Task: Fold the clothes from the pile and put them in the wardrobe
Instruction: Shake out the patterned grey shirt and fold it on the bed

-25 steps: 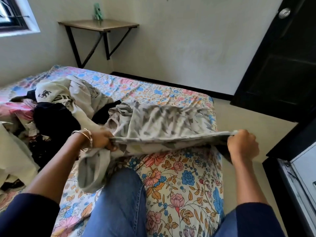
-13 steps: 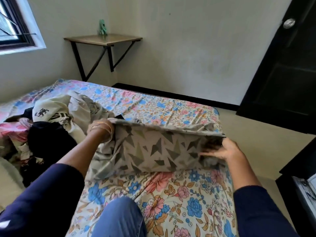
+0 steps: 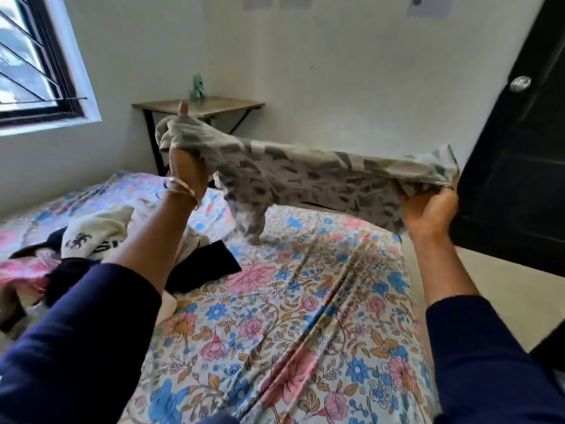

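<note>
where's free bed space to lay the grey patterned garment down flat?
Free: the floral bedsheet below the grey patterned garment, between the clothes pile and the bed's right edge. Crowded: bed's left side, under the pile. Left hand and right hand each grip one end of the garment above the sheet.

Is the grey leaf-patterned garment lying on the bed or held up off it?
Held up: the grey leaf-patterned garment stretches between left hand and right hand, above the floral bedsheet.

Garment's up off the bed now.
Your left hand (image 3: 186, 166) and right hand (image 3: 429, 209) lift the patterned cloth (image 3: 305, 175) clear of the mattress.
</note>
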Tool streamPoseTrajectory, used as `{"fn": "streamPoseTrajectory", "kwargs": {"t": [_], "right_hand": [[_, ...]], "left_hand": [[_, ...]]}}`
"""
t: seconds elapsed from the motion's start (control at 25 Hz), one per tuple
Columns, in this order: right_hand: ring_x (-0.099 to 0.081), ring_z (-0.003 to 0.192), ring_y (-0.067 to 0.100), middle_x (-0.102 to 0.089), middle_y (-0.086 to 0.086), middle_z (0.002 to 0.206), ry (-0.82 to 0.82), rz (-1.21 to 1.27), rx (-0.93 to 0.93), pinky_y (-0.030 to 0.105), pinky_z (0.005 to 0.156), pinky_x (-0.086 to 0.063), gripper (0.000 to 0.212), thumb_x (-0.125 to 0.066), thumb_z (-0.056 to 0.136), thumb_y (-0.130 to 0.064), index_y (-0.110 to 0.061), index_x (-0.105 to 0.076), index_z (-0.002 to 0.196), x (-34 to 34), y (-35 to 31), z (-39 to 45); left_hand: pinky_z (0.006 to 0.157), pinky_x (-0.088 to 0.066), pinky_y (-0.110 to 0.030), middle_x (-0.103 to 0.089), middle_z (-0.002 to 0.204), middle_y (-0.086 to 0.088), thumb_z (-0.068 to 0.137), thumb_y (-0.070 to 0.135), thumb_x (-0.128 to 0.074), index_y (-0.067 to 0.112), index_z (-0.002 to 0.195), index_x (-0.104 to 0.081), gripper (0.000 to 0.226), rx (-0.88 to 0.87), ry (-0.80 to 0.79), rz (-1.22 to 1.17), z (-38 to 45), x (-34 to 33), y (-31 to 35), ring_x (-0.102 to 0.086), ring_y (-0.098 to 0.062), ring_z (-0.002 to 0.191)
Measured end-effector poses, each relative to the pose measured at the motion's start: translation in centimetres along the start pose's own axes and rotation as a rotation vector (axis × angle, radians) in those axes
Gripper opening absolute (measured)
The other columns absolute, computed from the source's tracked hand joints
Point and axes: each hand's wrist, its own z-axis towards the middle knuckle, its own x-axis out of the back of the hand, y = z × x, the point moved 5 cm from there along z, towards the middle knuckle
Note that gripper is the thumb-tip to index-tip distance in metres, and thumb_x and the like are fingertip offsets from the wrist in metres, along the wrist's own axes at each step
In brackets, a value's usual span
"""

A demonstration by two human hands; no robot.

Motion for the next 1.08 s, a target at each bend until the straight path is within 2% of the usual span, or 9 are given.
{"fn": "streamPoseTrajectory", "kwargs": {"t": [0.04, 0.12, 0.2, 0.32, 0.48, 0.6, 0.76, 0.96, 1.08], "right_hand": [[-0.055, 0.101, 0.029, -0.053, 0.012, 0.117, 0.046, -0.007, -0.029, 0.047, 0.092, -0.048, 0.044, -0.066, 0.086, -0.044, -0.024, -0.052, 0.124, 1.6, 1.0, -1.8], [-0.055, 0.111, 0.031, -0.055, 0.012, 0.124, 0.209, -0.029, -0.105, 0.043, 0.093, -0.048, 0.043, -0.068, 0.085, -0.042, -0.022, -0.061, 0.123, 5.6, 3.6, -7.1], [-0.058, 0.113, 0.030, -0.060, 0.010, 0.131, 0.426, -0.105, -0.172, 0.041, 0.091, -0.049, 0.031, -0.069, 0.086, -0.032, -0.023, -0.070, 0.116, 10.4, 6.6, -13.9], [-0.060, 0.111, 0.032, -0.063, 0.013, 0.127, 0.715, -0.604, -0.175, 0.040, 0.088, -0.050, 0.024, -0.059, 0.092, -0.005, -0.021, -0.071, 0.104, 16.1, 7.9, -24.5], [-0.061, 0.098, 0.040, -0.067, 0.018, 0.113, 0.735, -1.335, -0.187, 0.037, 0.084, -0.048, 0.049, -0.046, 0.082, 0.019, -0.008, -0.070, 0.115, 21.1, 5.9, -34.0], [-0.062, 0.093, 0.044, -0.068, 0.028, 0.106, 0.718, -1.531, -0.152, 0.045, 0.087, -0.054, 0.056, -0.051, 0.074, 0.019, -0.018, -0.071, 0.112, 24.1, 6.0, -38.6], [-0.060, 0.094, 0.044, -0.066, 0.030, 0.107, 0.778, -1.578, -0.051, 0.052, 0.083, -0.054, 0.057, -0.049, 0.066, 0.021, -0.010, -0.073, 0.108, 23.4, 5.5, -39.7], [-0.049, 0.119, 0.049, -0.055, 0.031, 0.127, 0.723, -1.636, 0.178, 0.058, 0.095, -0.047, 0.035, -0.057, 0.073, 0.015, 0.001, -0.073, 0.100, 18.9, 3.7, -34.9], [-0.027, 0.137, 0.050, -0.029, 0.023, 0.153, 0.866, -1.767, -0.043, 0.069, 0.097, -0.036, 0.015, -0.061, 0.084, -0.002, 0.000, -0.071, 0.096, 16.7, 3.2, -29.3]], "left_hand": [[0.076, -0.041, -0.002, -0.056, 0.069, 0.045, 0.101, -0.003, -0.030, 0.002, 0.122, -0.050, 0.031, 0.006, 0.061, 0.070, -1.3, 2.0, -2.0, -0.052, 0.025, 0.074], [0.086, -0.038, -0.003, -0.064, 0.085, 0.033, 0.104, 0.004, -0.022, -0.002, 0.140, -0.037, 0.040, 0.043, 0.088, -0.062, -5.8, 5.6, -5.5, -0.056, 0.016, 0.084], [0.108, -0.036, -0.026, -0.062, 0.119, 0.007, 0.101, 0.028, -0.037, 0.012, 0.142, -0.042, 0.045, 0.114, 0.189, -0.085, -10.0, 11.7, -10.4, -0.057, -0.008, 0.109], [0.113, -0.032, -0.046, -0.053, 0.136, -0.009, 0.088, 0.042, -0.057, 0.014, 0.131, -0.057, 0.050, 0.274, 0.348, 0.266, -18.8, 18.4, -14.2, -0.050, -0.025, 0.123], [0.107, -0.035, -0.036, -0.056, 0.133, -0.014, 0.100, 0.016, -0.047, 0.011, 0.131, -0.057, 0.033, 0.340, 0.371, 0.783, -28.0, 23.6, -14.2, -0.047, -0.020, 0.126], [0.108, -0.032, -0.033, -0.056, 0.130, -0.013, 0.091, 0.017, -0.053, 0.006, 0.126, -0.061, 0.038, 0.328, 0.351, 1.062, -31.6, 27.3, -15.5, -0.046, -0.025, 0.129], [0.100, -0.037, -0.052, -0.061, 0.116, -0.034, 0.066, 0.035, -0.044, 0.010, 0.124, -0.064, 0.066, 0.308, 0.337, 1.427, -32.6, 28.1, -16.5, -0.050, -0.047, 0.118], [0.086, -0.045, -0.046, -0.063, 0.101, -0.034, 0.070, 0.033, -0.041, 0.016, 0.134, -0.056, 0.068, 0.157, 0.460, 1.354, -28.9, 20.4, -12.8, -0.059, -0.046, 0.092], [0.097, -0.040, -0.036, -0.059, 0.119, -0.026, 0.084, 0.014, -0.052, 0.023, 0.137, -0.053, 0.054, 0.200, 0.512, 1.288, -23.1, 16.7, -12.4, -0.053, -0.040, 0.109]]}}
